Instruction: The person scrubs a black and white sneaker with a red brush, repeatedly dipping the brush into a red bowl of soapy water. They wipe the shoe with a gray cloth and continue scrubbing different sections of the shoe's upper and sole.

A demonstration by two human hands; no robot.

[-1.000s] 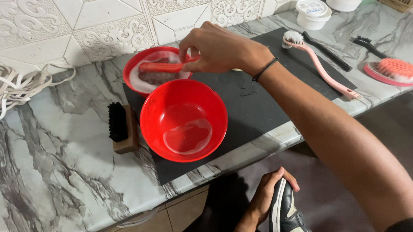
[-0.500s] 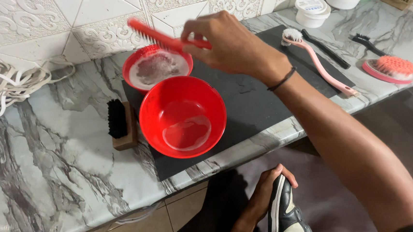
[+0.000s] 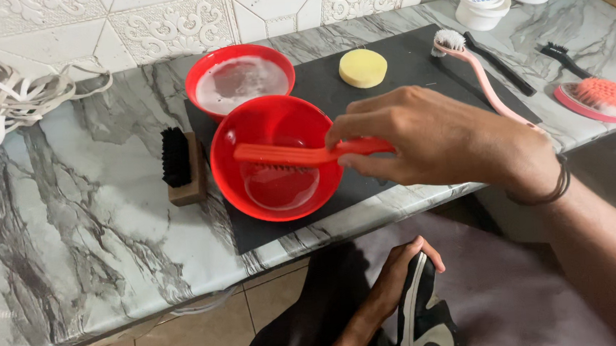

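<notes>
My right hand point(image 3: 436, 142) grips a red long-handled brush point(image 3: 299, 154) and holds it level over the near red bowl point(image 3: 232, 178), bristles down above the clear water in it. Behind that bowl stands a second red bowl point(image 3: 203, 68) with foamy white liquid. Both bowls rest on a black mat point(image 3: 403, 80). Below the counter edge my left hand point(image 3: 398, 279) holds a black-and-white sneaker point(image 3: 427, 320) by its side.
A black-bristled wooden brush point(image 3: 181, 167) lies left of the mat. On the mat are a yellow round sponge point(image 3: 363, 67), a pink long-handled brush point(image 3: 478, 74) and a black brush point(image 3: 499, 62). White laces point(image 3: 6, 93) lie far left; a pink oval brush point(image 3: 599, 96) and white jars point(image 3: 480, 2) are right.
My right hand lifted the red brush out of the far foamy bowl, carried it toward me and lowered it over the near bowl of water. The left hand kept hold of the sneaker.
</notes>
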